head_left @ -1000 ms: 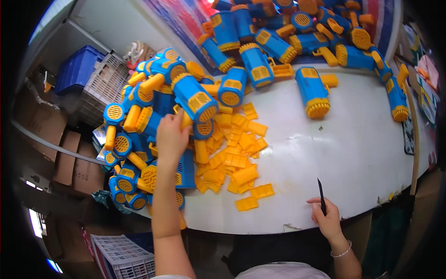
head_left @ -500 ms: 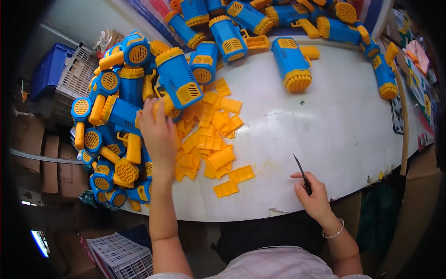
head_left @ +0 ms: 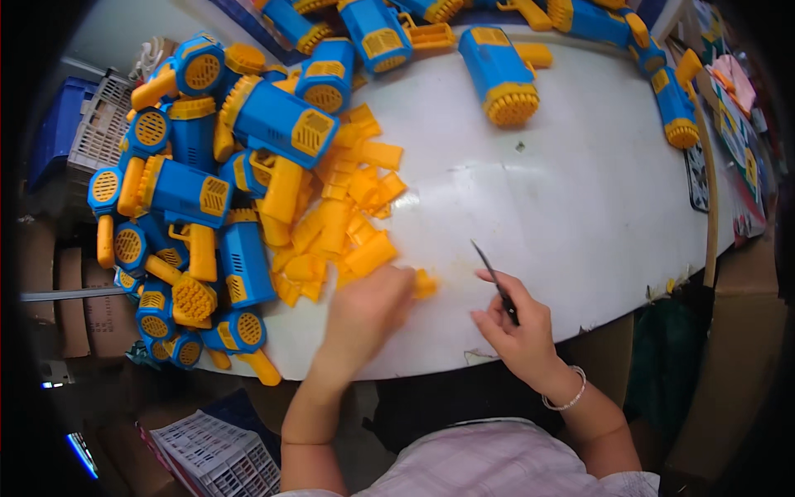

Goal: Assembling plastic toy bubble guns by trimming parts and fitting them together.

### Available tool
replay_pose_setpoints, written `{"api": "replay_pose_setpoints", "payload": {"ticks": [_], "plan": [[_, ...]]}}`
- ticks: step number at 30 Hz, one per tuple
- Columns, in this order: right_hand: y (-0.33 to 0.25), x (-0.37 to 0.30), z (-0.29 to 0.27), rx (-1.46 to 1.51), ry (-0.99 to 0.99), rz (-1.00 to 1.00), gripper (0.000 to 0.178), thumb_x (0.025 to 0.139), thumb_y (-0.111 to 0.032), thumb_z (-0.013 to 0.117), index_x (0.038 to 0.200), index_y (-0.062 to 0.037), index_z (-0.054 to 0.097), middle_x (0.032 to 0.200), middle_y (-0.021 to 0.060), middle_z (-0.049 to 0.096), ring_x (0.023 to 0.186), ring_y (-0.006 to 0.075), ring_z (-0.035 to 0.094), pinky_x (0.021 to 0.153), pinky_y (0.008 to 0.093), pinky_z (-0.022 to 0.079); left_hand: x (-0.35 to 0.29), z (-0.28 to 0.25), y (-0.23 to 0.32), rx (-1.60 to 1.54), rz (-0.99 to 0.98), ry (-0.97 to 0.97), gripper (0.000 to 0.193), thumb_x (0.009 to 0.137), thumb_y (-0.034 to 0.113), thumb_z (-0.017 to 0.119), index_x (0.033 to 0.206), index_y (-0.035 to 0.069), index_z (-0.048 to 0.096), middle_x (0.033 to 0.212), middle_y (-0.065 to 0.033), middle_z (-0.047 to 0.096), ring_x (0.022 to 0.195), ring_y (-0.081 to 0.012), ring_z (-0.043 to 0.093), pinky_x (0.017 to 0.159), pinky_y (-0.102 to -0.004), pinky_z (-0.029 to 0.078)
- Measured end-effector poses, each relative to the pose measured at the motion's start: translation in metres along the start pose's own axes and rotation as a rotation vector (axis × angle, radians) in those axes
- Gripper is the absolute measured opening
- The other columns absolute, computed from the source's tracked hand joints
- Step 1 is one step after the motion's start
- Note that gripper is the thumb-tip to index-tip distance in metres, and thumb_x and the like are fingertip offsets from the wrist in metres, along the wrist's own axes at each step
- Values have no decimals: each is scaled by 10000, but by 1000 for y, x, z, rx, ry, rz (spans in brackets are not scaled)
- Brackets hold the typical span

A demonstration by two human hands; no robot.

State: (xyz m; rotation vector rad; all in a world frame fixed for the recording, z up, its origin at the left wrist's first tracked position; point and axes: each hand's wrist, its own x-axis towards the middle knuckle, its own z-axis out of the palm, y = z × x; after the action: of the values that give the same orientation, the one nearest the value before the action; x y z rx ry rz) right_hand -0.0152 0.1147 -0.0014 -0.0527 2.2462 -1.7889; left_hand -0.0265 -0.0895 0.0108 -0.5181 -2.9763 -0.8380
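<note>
My left hand (head_left: 370, 311) is over the near edge of a heap of flat yellow plastic pieces (head_left: 335, 224). Its fingers are blurred and partly hidden, with the end of one yellow piece (head_left: 426, 284) showing just beyond them. My right hand (head_left: 523, 327) is closed around the dark handle of a slim knife (head_left: 499, 286), its blade pointing up and left above the white table (head_left: 571, 207). Beyond the heap, a blue and yellow toy gun (head_left: 281, 122) rests on top of the pile, its yellow grip toward me.
Several more blue and yellow toy guns (head_left: 178, 195) are piled at the left. Another toy gun (head_left: 498, 74) lies alone at the back, and one (head_left: 675, 103) lies by the right edge near a phone (head_left: 698, 178). A white crate (head_left: 99, 124) stands beyond the left side.
My left hand has let go of the toy gun on the pile and come nearer, to the loose yellow pieces. My right hand has moved left and slightly up with the knife.
</note>
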Motion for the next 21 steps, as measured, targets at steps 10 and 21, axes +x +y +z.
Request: {"api": "replay_pose_setpoints", "payload": {"ticks": [10, 21], "plan": [[14, -13, 20, 240, -95, 67, 154, 825, -76, 582, 882, 1, 462, 696, 44, 569, 598, 53, 528, 548, 196, 429, -23, 60, 54, -1410, -698, 322, 140, 829, 36, 553, 959, -4, 521, 792, -40, 565, 687, -99, 533, 586, -228, 435], [16, -11, -9, -523, -270, -227, 189, 868, -185, 496, 746, -54, 434, 536, 116, 488, 486, 301, 521, 406, 371, 384, -35, 59, 46, -1310, -733, 61, 164, 894, 183, 449, 849, 36, 508, 624, 16, 478, 459, -30, 373, 403, -187, 278]]}}
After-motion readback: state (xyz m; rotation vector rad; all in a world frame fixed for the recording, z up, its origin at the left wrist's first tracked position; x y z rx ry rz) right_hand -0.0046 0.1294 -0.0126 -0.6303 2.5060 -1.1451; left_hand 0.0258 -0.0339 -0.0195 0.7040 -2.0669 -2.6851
